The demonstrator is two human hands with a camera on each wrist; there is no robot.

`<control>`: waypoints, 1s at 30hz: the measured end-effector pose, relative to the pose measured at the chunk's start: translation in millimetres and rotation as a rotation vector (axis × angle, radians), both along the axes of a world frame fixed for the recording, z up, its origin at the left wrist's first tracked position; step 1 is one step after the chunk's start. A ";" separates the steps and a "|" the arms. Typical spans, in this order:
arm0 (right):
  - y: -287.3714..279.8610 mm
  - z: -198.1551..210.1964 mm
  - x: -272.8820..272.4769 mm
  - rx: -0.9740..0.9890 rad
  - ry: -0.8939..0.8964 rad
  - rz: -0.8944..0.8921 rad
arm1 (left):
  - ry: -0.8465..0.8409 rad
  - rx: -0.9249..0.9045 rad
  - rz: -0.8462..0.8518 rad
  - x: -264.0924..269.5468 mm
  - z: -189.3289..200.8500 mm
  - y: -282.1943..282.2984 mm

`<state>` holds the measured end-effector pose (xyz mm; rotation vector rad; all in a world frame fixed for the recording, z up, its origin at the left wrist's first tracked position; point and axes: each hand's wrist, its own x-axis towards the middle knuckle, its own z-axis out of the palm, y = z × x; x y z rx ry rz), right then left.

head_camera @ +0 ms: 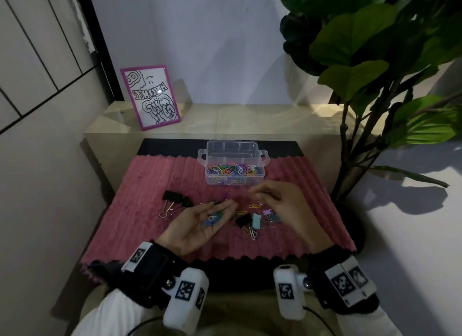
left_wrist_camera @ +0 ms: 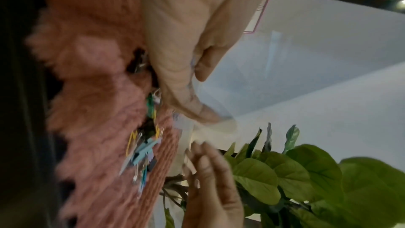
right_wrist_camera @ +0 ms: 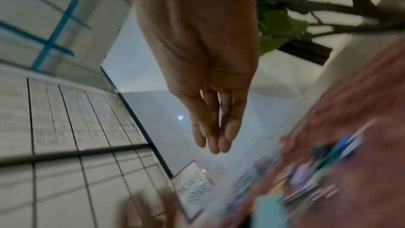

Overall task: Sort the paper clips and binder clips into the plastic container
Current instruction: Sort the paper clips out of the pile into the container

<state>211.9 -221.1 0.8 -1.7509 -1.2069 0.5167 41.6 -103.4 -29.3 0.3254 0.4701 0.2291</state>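
The clear plastic container (head_camera: 232,152) stands at the far middle of the pink mat (head_camera: 150,185), its front compartments full of coloured paper clips (head_camera: 235,170). My left hand (head_camera: 195,225) lies palm up over the mat with several blue, green and white paper clips (head_camera: 212,219) resting in it, fingers fairly straight. My right hand (head_camera: 272,198) hovers just right of it, blurred, with straight fingers (right_wrist_camera: 210,127) that hold nothing I can see. Below the hands lie black (head_camera: 242,220), teal (head_camera: 256,221) and purple (head_camera: 266,212) binder clips and yellow paper clips (head_camera: 253,206).
Two black binder clips (head_camera: 176,198) with silver handles lie at the mat's left. A pink-framed drawing (head_camera: 152,98) leans on the beige ledge behind. A large leafy plant (head_camera: 375,60) stands at the right, its stem close to the mat's right edge.
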 end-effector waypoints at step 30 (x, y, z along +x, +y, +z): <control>56.4 -16.6 -9.8 -0.598 -0.576 0.309 | 0.725 1.042 -0.413 106.8 77.5 106.8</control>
